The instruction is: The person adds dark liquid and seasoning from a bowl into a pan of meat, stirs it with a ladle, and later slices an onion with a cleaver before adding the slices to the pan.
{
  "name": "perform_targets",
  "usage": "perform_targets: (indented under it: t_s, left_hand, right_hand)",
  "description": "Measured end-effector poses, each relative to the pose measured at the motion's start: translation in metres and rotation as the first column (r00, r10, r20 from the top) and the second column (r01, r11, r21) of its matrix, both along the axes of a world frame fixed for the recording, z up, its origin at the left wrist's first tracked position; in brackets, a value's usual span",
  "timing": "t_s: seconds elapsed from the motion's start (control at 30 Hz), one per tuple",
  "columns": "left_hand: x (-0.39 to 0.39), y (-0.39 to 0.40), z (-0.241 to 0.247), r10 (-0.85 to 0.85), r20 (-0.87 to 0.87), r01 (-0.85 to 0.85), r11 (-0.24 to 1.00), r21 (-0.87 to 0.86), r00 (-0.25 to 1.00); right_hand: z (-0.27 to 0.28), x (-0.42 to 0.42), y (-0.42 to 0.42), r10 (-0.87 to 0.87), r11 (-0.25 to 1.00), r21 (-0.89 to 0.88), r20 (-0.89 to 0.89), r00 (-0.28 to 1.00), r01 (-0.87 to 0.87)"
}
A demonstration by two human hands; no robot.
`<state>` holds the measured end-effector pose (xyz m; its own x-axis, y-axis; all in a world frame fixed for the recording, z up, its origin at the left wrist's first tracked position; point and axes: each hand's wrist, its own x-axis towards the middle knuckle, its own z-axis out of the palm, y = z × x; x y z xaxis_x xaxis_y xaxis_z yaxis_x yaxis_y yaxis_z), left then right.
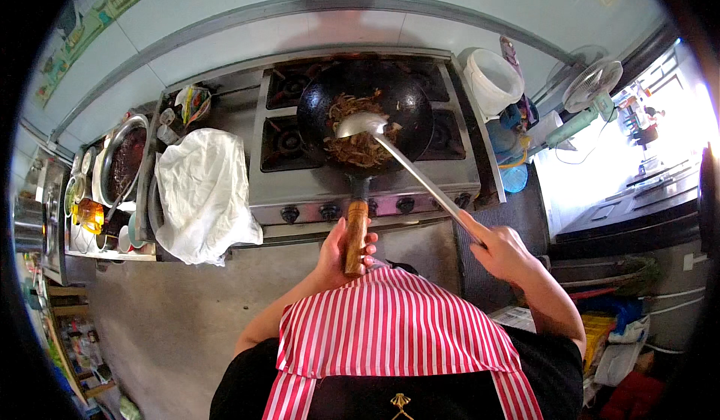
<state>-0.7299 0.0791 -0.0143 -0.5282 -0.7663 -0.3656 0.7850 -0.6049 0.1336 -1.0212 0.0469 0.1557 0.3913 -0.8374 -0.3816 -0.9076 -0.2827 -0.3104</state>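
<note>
A dark wok [409, 105] sits on the steel gas stove [315, 186] in front of me. My left hand [336, 251] is wrapped around its wooden handle [356, 234]. In my right hand [500, 249] is the end of a long metal ladle [419, 172]. The ladle's bowl rests, rounded back up, on the brown shredded food [360, 153] in the wok and hides part of it. I cannot tell exactly what the food is; it looks like strips of meat or onion.
Left of the stove a white cloth [205, 195] covers something. Beyond it are a pan of dark red sauce [128, 155] and several small bowls. A white bucket [495, 79] and an electric fan [590, 88] stand to the right. Control knobs [330, 212] line the stove's front.
</note>
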Motion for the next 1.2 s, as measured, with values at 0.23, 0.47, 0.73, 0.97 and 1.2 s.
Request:
perform_targets:
  t_s: [0.23, 0.47, 0.73, 0.97, 1.2]
  left_hand:
    - [-0.001, 0.001, -0.003, 0.007, 0.016, -0.007, 1.0, -0.004, 1.0]
    - [-0.001, 0.0, -0.002, -0.002, 0.024, 0.001, 0.999, 0.036, 1.0]
    - [-0.007, -0.002, 0.009, -0.025, 0.062, 0.023, 0.999, 0.031, 0.998]
    - [-0.002, 0.001, -0.002, 0.018, 0.03, -0.018, 1.0, 0.004, 0.999]
    - [-0.004, -0.001, 0.005, 0.0, 0.087, -0.003, 1.0, 0.026, 0.996]
  right_hand:
    - [-0.013, -0.031, 0.041, -0.064, 0.995, 0.083, 0.213, 0.975, 0.047]
    - [-0.085, -0.012, -0.022, -0.254, 0.961, 0.029, 0.498, 0.829, 0.277]
    - [-0.13, 0.038, -0.056, -0.489, 0.87, 0.349, 0.698, 0.522, 0.348]
    - [-0.03, 0.015, 0.015, -0.428, 0.878, 0.39, 0.387, 0.817, 0.276]
    - [-0.079, 0.004, 0.011, -0.259, 0.966, 0.118, 0.367, 0.894, 0.232]
